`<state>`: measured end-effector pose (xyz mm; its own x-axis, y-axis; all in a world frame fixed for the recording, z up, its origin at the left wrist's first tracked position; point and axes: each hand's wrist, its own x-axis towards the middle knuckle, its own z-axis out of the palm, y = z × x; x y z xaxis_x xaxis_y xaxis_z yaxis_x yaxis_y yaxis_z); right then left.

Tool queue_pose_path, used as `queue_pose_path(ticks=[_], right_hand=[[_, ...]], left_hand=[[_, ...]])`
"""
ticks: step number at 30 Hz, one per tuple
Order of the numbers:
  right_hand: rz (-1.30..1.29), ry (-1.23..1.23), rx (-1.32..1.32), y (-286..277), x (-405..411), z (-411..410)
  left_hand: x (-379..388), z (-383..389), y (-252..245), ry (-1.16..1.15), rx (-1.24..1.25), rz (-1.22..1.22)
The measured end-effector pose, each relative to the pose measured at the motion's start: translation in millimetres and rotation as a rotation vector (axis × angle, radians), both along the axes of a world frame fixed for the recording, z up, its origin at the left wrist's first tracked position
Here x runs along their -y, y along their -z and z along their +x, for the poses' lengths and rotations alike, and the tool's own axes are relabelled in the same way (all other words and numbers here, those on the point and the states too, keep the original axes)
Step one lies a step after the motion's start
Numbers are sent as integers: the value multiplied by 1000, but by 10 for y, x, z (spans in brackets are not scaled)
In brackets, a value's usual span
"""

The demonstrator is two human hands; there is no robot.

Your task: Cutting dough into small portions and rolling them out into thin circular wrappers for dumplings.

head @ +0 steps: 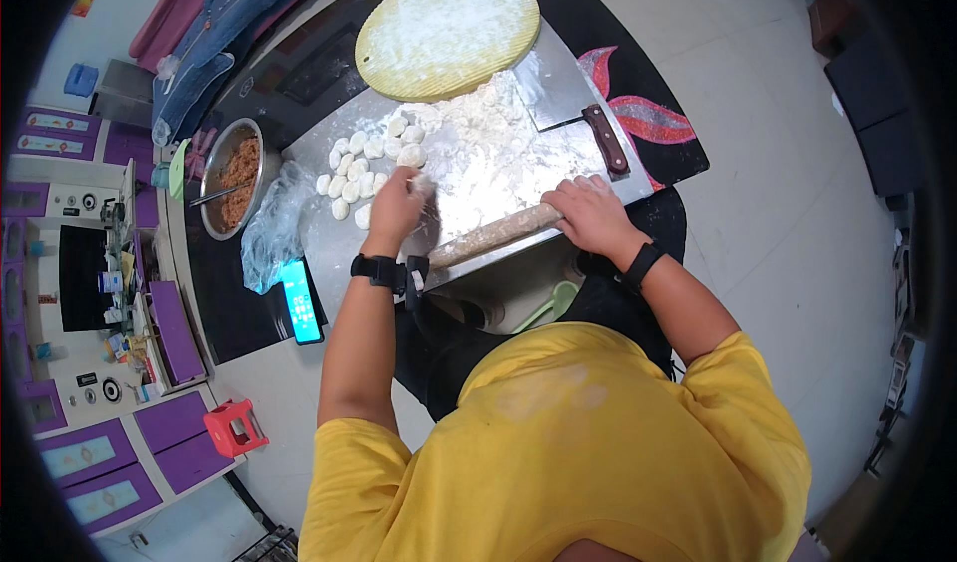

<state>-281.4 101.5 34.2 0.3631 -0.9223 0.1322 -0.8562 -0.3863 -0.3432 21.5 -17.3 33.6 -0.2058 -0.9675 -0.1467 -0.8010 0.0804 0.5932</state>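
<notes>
My right hand [591, 214] lies over the right end of a floured wooden rolling pin [497, 236], near the front edge of a steel board [635, 184]. Just left of the pin, my left hand [398, 207] is curled above the board. A whitish blur shows at its fingertips; whether it is dough or floured fingers is unclear. Several small floured dough pieces [357, 167] lie beyond and left of that hand. Loose flour [486, 128] is spread across the middle of the board.
A cleaver with a wooden handle [607, 139] lies at the board's right. Beyond the flour is a round, floured yellow tray [448, 31]. To the left stand a metal bowl of filling [238, 169] with a utensil, a crumpled plastic bag [273, 218] and a lit phone [301, 304].
</notes>
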Motion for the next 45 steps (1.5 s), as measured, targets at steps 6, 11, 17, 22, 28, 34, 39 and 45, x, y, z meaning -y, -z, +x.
queue_pose_path(ticks=[6, 11, 17, 22, 28, 34, 39, 45], right_hand=[[26, -4, -2, -20, -2, 9], [18, 2, -2, -52, -20, 18], [-4, -29, 56, -144, 18, 147], [9, -16, 51, -94, 101, 181], [116, 12, -24, -127, 252, 328], [24, 162, -123, -12, 761, 518], [66, 184, -153, 13, 868, 603], [43, 15, -84, -12, 214, 362]], left_hand=[[-132, -200, -159, 84, 37, -30], [-245, -265, -193, 186, -219, 419], [-384, -119, -31, 345, -228, 412], [-658, 8, -115, 266, 58, -113], [-877, 35, 75, 15, 400, -325], [-339, 42, 164, -151, 483, -179], [-336, 97, 165, -204, 434, -141], [-757, 62, 83, -14, 481, -141]])
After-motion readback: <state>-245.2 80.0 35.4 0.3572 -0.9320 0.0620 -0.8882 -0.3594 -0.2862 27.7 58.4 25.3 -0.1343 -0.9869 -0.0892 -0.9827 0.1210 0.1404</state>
